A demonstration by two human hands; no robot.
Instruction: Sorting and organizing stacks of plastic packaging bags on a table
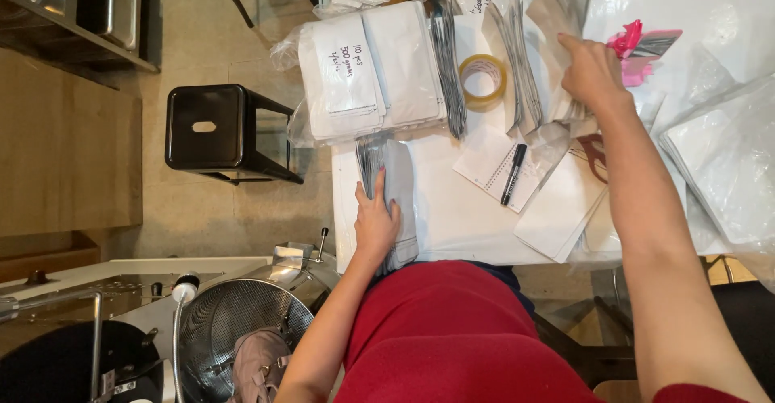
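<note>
My left hand (376, 219) rests flat on a small stack of white pouches (397, 179) at the near left edge of the white table (460, 217). My right hand (591, 70) reaches to the far side and grips the top of an upright row of white and silver pouches (533, 64). A roll of clear tape (483, 80) lies just left of that row. A bundle of white pouches in plastic wrap (367, 72) lies at the far left. A black marker (513, 174) lies on a spiral notepad (492, 165) between my hands.
A black stool (211, 129) stands left of the table. A metal mesh drum (234, 322) with a pink bag sits at lower left. Plastic-wrapped white sheets (722, 161) lie at the right, with a pink object (638, 48) beyond my right hand.
</note>
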